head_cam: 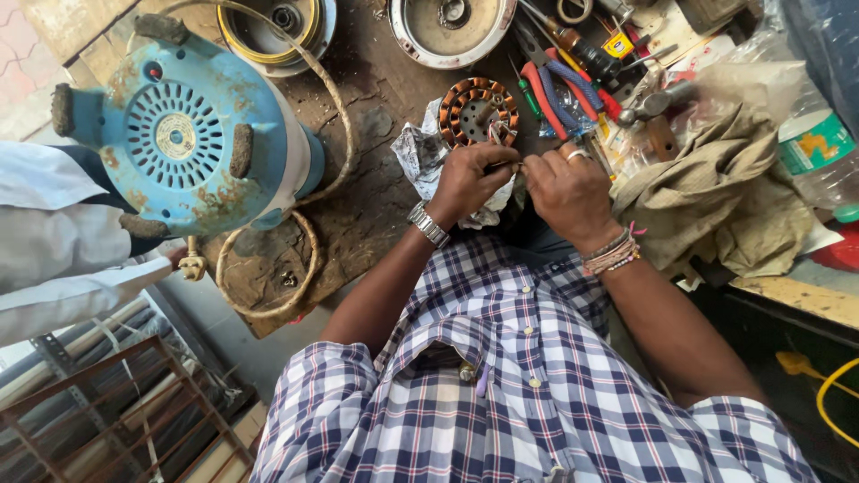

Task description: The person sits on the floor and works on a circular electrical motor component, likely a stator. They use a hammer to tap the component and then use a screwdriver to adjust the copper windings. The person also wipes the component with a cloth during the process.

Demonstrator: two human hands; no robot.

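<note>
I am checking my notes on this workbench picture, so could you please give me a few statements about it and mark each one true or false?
1. Both hands meet at the wires of the copper-wound stator. True: the left hand and right hand pinch wires beside it.
2. The left wrist bears a metal watch. True.
3. The right hand is bare of any ring. False: a ring sits on one finger.
4. The blue motor lies to the right of the hands. False: it lies to their left.
5. The pliers have red and blue handles. True.
</note>
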